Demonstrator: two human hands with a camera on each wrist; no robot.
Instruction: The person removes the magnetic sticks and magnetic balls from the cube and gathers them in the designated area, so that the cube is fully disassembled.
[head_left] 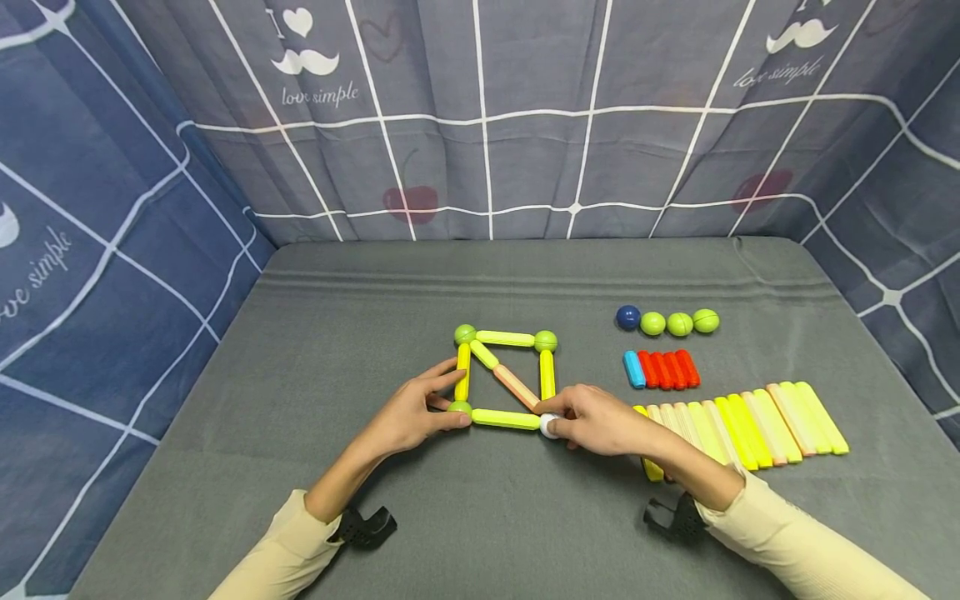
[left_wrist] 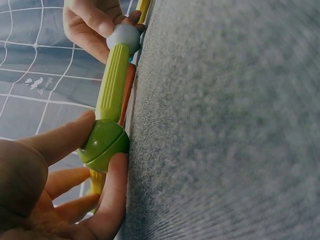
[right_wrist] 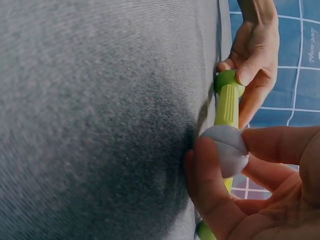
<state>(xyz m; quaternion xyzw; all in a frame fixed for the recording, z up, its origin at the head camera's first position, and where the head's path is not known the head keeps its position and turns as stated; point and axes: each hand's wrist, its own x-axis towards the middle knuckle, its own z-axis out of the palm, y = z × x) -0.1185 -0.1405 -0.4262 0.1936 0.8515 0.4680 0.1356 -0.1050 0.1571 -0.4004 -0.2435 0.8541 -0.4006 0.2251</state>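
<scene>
A square of magnetic rods and balls lies flat on the grey cloth. At its near left corner my left hand (head_left: 412,414) pinches a green ball (left_wrist: 105,145) between thumb and fingers. My right hand (head_left: 603,419) pinches the white ball (right_wrist: 227,150) at the near right corner. Between these balls runs a yellow-green rod (head_left: 506,419). Green balls (head_left: 465,334) mark the far corners. A diagonal made of a short green rod (head_left: 484,355) and a peach rod (head_left: 516,388) slants from the far left ball toward the white one; my right fingers hide its near end.
Right of the square, a blue ball (head_left: 628,317) lines up with several green balls (head_left: 679,324). Nearer lie a short blue rod (head_left: 634,369) and several red rods (head_left: 669,369). A long row of yellow and peach rods (head_left: 757,425) lies partly behind my right forearm. Curtains (head_left: 480,125) surround the table.
</scene>
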